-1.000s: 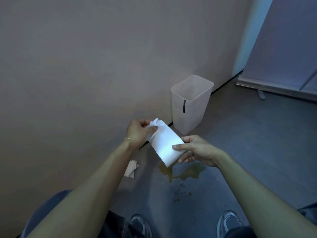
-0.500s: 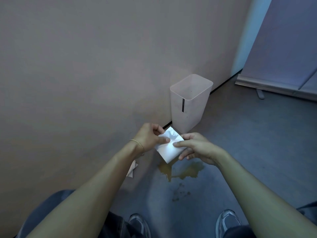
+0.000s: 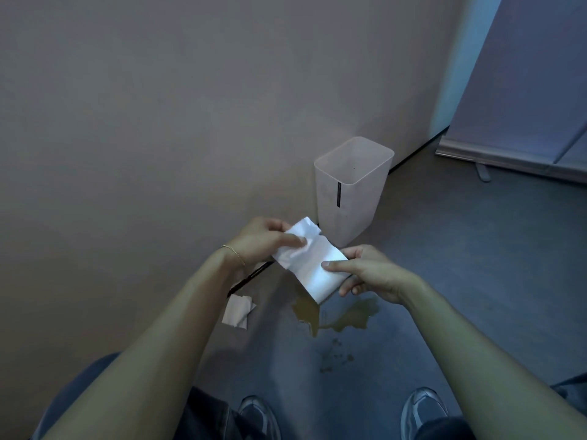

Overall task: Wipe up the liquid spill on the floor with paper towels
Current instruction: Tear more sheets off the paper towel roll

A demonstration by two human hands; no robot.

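Observation:
A white paper towel [image 3: 309, 265] is stretched between both hands in mid-air. My left hand [image 3: 263, 238] pinches its upper left end, and my right hand [image 3: 368, 273] pinches its lower right edge with thumb on top. Below the towel, a brown liquid spill [image 3: 336, 314] lies on the grey floor, with small droplets [image 3: 336, 355] trailing toward my feet. The towel's lower corner hangs just above the puddle's near-left part.
A translucent bin [image 3: 349, 188] stands against the wall behind the spill. A crumpled piece of paper [image 3: 237, 311] lies on the floor by the wall, left of the puddle. My shoes [image 3: 422, 408] are at the bottom. A banner stand base [image 3: 508, 161] sits far right.
The hands had come close together with the towel bunched between them; now they have pulled apart again and the towel is spread out longer.

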